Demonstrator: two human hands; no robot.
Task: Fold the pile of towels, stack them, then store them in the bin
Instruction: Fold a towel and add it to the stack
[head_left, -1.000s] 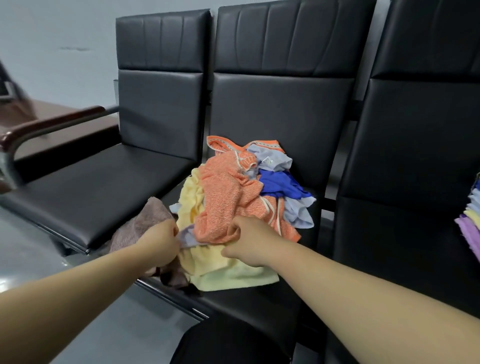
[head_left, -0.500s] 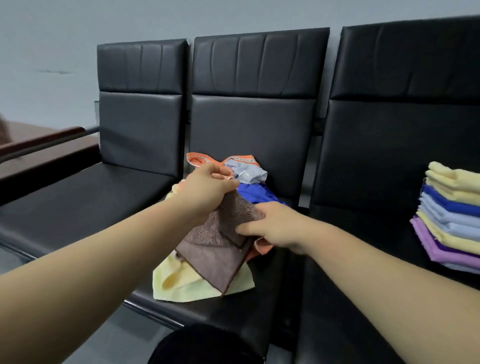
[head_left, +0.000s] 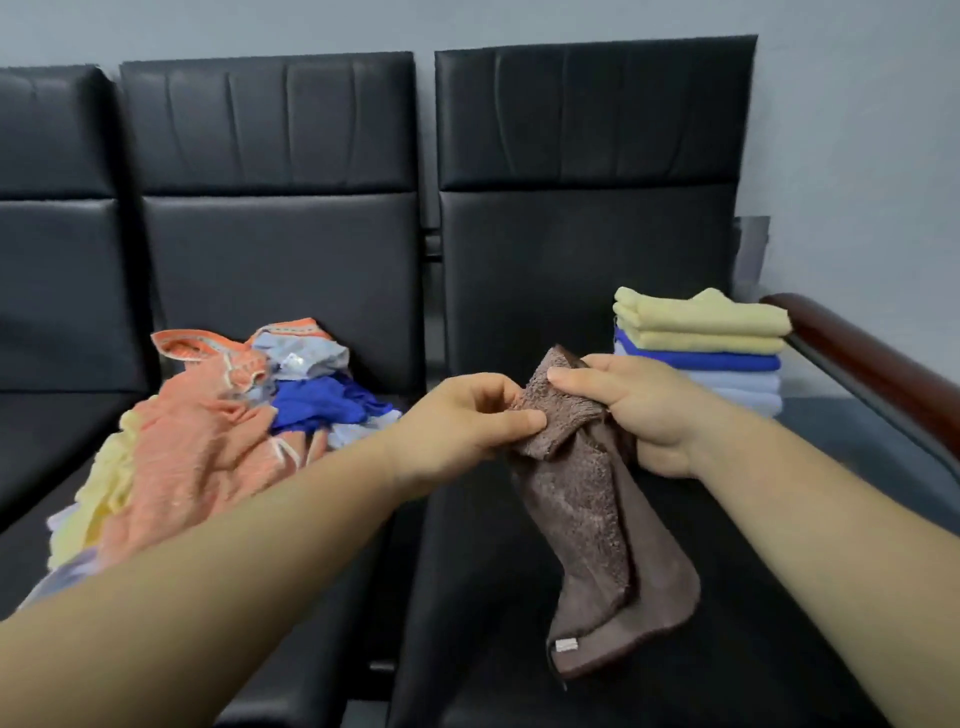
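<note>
Head view, one moment.

- Left grip (head_left: 462, 421): clenched on the brown towel (head_left: 587, 514), thumb and fingers pinching its upper edge, where the cloth was folded over.
- Right grip (head_left: 634, 410): also grasping the brown towel. The thumb lay across the top corner and the fingers were curled behind the cloth.
- The two grips stood close together at about the same height, with the towel's top edge bunched between them.
- Brown towel relative to the grips: only the top edge was held. The rest hung straight down below both, loosely doubled, in front of the right-hand seat (head_left: 769, 545). A small white label (head_left: 566, 645) showed near the lowest corner. Could not tell whether that corner touched the seat.
- Unfolded pile (head_left: 208, 441): orange, yellow, blue and pale grey towels heaped on the middle seat (head_left: 363, 530), left of the left grip and apart from the brown towel.
- Folded stack (head_left: 701, 348): yellow on top, then blue, then pale blue. It sat at the back of the right-hand seat, just behind the right grip and near the wooden armrest (head_left: 872, 374).
</note>
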